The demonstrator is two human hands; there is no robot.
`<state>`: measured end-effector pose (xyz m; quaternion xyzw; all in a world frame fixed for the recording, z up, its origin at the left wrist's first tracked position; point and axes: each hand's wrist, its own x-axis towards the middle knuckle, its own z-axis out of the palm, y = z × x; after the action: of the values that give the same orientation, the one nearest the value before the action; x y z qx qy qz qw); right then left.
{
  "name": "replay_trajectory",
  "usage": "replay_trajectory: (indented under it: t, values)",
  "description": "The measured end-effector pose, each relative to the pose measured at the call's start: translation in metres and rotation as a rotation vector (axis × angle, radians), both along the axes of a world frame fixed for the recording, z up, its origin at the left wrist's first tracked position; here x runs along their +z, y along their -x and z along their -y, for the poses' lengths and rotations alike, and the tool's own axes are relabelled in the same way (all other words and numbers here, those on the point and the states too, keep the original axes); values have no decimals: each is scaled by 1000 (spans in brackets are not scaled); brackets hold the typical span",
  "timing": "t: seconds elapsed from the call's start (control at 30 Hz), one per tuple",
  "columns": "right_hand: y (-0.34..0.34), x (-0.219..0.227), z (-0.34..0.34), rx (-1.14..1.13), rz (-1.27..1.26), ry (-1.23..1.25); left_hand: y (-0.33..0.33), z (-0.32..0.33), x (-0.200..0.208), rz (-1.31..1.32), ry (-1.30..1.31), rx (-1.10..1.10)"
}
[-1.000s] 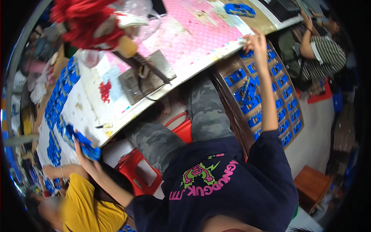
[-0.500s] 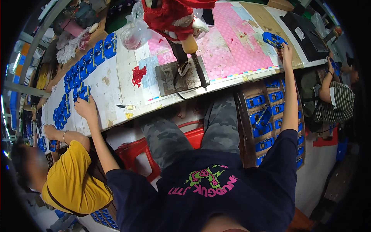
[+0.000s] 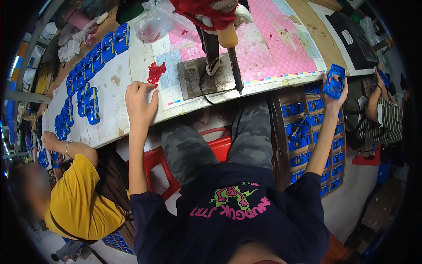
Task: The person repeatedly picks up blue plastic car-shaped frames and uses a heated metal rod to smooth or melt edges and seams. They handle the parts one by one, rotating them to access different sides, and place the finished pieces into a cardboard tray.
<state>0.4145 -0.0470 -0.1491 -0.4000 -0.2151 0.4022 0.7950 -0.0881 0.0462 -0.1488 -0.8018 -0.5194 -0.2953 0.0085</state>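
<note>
We saw the right hand [image 3: 340,98] with its fingers wrapped around a blue toy car [image 3: 335,89], the thumb along one side of it. The car was tilted up, its openings facing us, near the front edge of the table [image 3: 112,108].

The left hand [image 3: 140,103] was over the table, its fingers bent and the thumb a little apart from the forefinger. Its fingertips were just beside a pile of small red pieces [image 3: 155,74]; we could not tell whether they pinched one.

Right of that pile we saw a metal plate [image 3: 191,79], and above it a tool with a yellowish handle [image 3: 227,38] pointing down below a red cloth [image 3: 198,11]. A pink sheet [image 3: 281,53] covered the table behind.

More blue cars [image 3: 92,105] stood in rows on the left, and others filled a divided tray [image 3: 281,141] below the right forearm. On our left sat a person in a yellow shirt [image 3: 74,198].
</note>
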Motion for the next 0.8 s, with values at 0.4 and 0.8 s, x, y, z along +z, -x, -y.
replay_trajectory:
  t: [0.4, 0.8]
  values:
    - [130, 22, 106, 402, 73, -156, -16, 36, 24, 492, 289, -22]
    - [211, 32, 107, 1024, 449, -219, -88, 111, 75, 708, 1165, -785]
